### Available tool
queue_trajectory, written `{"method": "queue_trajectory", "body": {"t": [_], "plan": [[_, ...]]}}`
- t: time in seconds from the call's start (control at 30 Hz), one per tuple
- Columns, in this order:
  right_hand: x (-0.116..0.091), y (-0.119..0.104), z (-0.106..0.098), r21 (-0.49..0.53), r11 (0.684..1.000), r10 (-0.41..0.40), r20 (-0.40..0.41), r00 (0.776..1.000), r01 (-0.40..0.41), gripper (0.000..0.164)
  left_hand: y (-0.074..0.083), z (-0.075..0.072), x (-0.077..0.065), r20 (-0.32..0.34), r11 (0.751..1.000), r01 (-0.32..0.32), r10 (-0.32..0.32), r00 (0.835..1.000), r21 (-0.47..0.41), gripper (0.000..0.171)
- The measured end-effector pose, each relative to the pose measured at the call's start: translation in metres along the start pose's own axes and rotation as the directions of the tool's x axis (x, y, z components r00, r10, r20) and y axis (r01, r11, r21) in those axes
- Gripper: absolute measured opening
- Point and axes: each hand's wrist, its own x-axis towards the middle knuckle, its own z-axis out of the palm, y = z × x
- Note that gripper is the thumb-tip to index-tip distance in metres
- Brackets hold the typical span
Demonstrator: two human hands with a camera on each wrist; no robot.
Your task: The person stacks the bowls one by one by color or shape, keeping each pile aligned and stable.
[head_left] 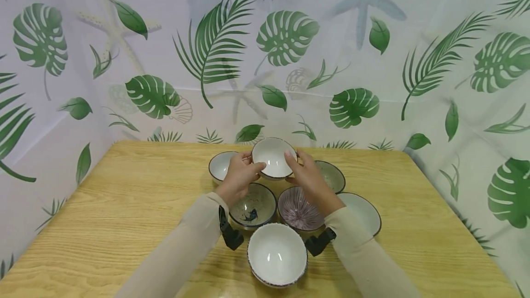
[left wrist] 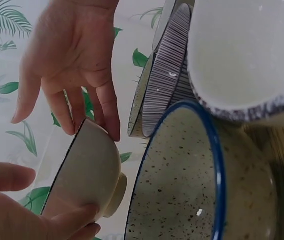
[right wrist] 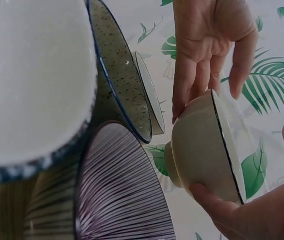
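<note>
White bowl with dark rim [head_left: 271, 151], one: I am seeing it hanging above the far part of the bench [head_left: 124, 197], its foot showing free in both wrist views.

Left hand [head_left: 239, 176]: clamping the bowl's left side, thumb lapping over the rim, fingers bracing outside. Right hand [head_left: 309, 178]: clamping the opposite side likewise. I am judging this opposed grip to be sharing the weight and preventing sideways tipping.

Beside the left hand: plain white bowl [head_left: 219, 165], standing. Beyond the right hand: olive bowl [head_left: 333, 177], standing partly hidden.

Nearer the viewer: speckled bowl with blue motif [head_left: 254, 201] and purple-striped bowl [head_left: 296, 208], standing side by side; whether they are touching, I am not managing to tell.

Outermost: wide white bowl [head_left: 364, 210], partly hiding behind the right sleeve [head_left: 364, 254]; mottled-rim bowl [head_left: 277, 254], standing between the forearms. Mouths are facing up, presumably leaving rims easy to grasp.
</note>
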Motion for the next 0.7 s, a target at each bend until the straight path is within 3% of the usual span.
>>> {"method": "queue_trajectory", "body": {"t": [0.2, 0.4, 0.57, 0.7], "plan": [[-0.005, -0.002, -0.006, -0.141, 0.989, -0.046, 0.041, 0.998, 0.052, 0.086, -0.003, -0.001, -0.001, -0.013, 1.0, 0.004, -0.005, 1.0, -0.03, 0.038], [-0.009, -0.003, -0.011, -0.32, 0.943, -0.076, 0.047, 0.996, 0.087, 0.101, -0.006, -0.004, -0.004, -0.013, 0.999, -0.006, 0.006, 1.0, -0.042, 0.03], [-0.011, -0.004, -0.01, -0.393, 0.913, -0.105, 0.027, 0.994, 0.107, 0.114, -0.004, -0.006, -0.006, -0.002, 0.999, -0.019, 0.019, 1.0, -0.046, 0.032], [-0.011, -0.002, -0.011, -0.396, 0.91, -0.134, 0.009, 0.991, 0.126, 0.107, -0.001, -0.005, -0.009, 0.023, 0.997, -0.019, 0.021, 1.0, -0.073, 0.034]]}}
